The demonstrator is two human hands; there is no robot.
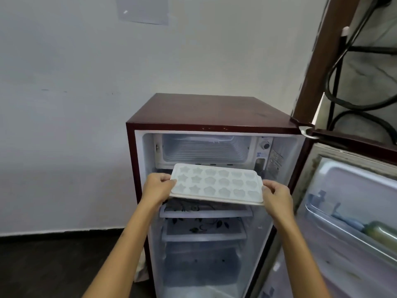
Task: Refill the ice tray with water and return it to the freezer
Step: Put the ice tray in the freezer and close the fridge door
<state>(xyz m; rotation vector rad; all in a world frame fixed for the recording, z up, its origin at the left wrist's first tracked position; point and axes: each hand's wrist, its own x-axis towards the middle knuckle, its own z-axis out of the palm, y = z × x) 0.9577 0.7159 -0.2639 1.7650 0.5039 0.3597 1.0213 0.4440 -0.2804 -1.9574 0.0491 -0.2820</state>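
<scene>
1. The ice tray (217,184) is held at mid-frame, just below the freezer compartment (204,150), pinched at its short ends by the left hand (158,187) and right hand (277,195).
2. It should be kept level while slid in; whether water fills the moulds cannot be told.
3. The maroon fridge (210,108) stands open against a pale wall (64,104) on dark floor (53,265).

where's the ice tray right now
In the head view the ice tray is held level in front of the open fridge, just below the freezer compartment, with the left hand and right hand gripping its ends.
</scene>
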